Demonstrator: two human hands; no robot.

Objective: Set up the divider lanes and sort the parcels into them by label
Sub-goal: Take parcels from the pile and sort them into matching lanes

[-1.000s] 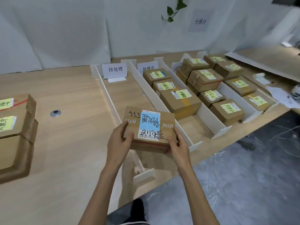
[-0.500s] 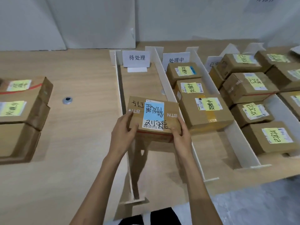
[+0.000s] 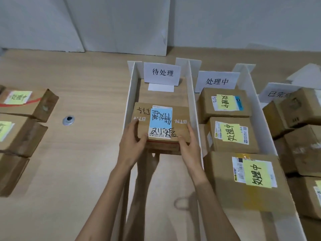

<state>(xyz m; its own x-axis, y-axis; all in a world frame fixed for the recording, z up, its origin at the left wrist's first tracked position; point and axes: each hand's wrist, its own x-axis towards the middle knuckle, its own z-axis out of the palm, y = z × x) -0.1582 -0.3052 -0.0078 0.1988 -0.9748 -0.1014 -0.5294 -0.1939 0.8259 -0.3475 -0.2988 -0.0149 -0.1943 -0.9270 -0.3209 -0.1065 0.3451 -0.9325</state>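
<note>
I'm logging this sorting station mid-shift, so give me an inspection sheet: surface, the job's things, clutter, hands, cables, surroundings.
Surface: light wooden table.
Job's things: blue-label parcel held within the 待处理 lane; three yellow-label parcels in the 处理中 lane; more sorted parcels further right; unsorted parcels stacked at far left; white dividers upright.
Clutter: small round metal fitting on the table.
Hands: left hand and right hand grip the blue-label parcel's near corners.
Cables: nothing seen.
Surroundings: pale wall panels behind.
</note>
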